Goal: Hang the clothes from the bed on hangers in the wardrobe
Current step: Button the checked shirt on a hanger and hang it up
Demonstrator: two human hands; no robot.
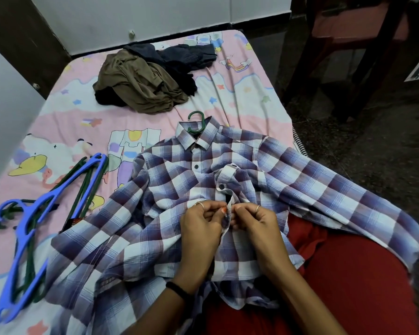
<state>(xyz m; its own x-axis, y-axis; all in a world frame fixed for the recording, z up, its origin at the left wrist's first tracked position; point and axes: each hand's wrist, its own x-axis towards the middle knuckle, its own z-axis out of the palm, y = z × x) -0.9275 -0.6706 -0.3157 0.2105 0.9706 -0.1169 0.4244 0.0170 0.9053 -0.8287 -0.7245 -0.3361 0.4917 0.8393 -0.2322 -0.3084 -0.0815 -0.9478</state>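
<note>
A plaid shirt (228,189) lies spread on the bed (240,93), a green hanger (197,122) hooking out of its collar. The left hand (201,228) and right hand (257,226) each pinch the shirt's front placket, fingers curled. Left of the shirt lie spare hangers (34,213); beyond it, a pile of clothes (145,81).

Home bedroom: bed (240,93) (cartoon sheet), clothes (143,78).

Both forearms bare, no sleeves in view. Left hand (200,229): thin ring on one finger, orange-painted thumbnail, narrow black band (178,290) round the wrist. Right hand (258,228): thin ring on one finger; red garment (344,274) over the lap.
</note>
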